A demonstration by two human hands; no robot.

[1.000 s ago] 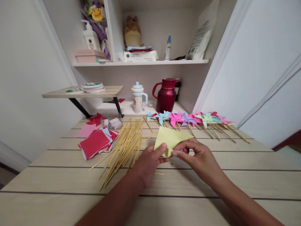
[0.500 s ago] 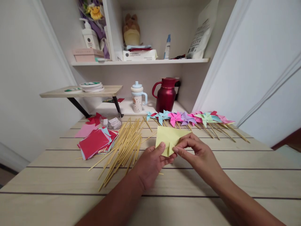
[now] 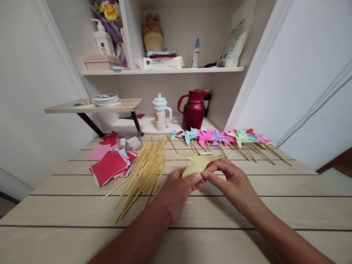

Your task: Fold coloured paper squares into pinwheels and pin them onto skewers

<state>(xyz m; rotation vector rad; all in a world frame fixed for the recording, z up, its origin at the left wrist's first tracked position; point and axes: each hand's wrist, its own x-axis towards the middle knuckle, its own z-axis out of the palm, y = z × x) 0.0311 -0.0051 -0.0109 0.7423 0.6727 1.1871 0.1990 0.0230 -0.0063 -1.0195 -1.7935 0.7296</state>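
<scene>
A pale yellow paper square [image 3: 198, 164], partly folded, is held just above the wooden table [image 3: 82, 212] at the centre. My left hand [image 3: 176, 190] pinches its near left corner. My right hand [image 3: 231, 179] pinches the near edge beside it, fingertips almost touching the left hand's. A heap of several wooden sticks [image 3: 143, 172] lies just left of my hands. Further left sits a stack of coloured paper squares [image 3: 111, 167], red on top. Behind my hands, a row of several finished paper pinwheels on sticks [image 3: 220, 138] runs across the table.
A red thermos jug [image 3: 194, 110] and a lidded cup [image 3: 161, 113] stand at the back. A small raised wooden shelf [image 3: 93, 106] holds round discs at back left. A small clear box [image 3: 132, 142] sits near the paper. Upper shelves hold bottles, boxes and a plush toy.
The yellow paper has tipped from facing me to lying nearly flat, its far edge lowered. Both hands stayed pinched on it and shifted slightly closer together.
</scene>
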